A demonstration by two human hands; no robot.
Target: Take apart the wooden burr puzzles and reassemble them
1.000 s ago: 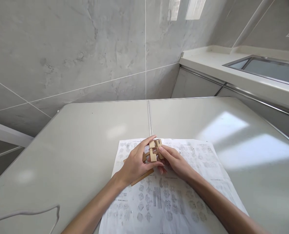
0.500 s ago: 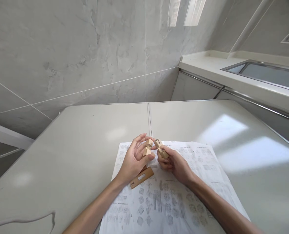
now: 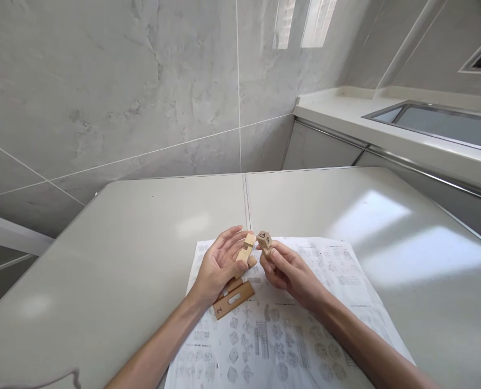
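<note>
My left hand is closed around a notched, light wooden puzzle piece, its thumb pressed on the near side. Close beside it, my right hand pinches another wooden puzzle piece with dark handwritten marks, one of them a 3. A small gap separates the two pieces. Below my left hand, a darker wooden piece with an oval slot and a handwritten 2 lies on the printed sheet. More brown wood shows behind it, partly covered by my left hand.
Under my forearms the large sheet, printed with small diagrams, covers the near middle of the pale table. A cord-like line shows at the lower left. Beyond stand a grey wall and a white counter at right.
My right hand has turned its piece, so more of its marked end faces me. The piece in my left hand has also been tilted and shows its notched side.
</note>
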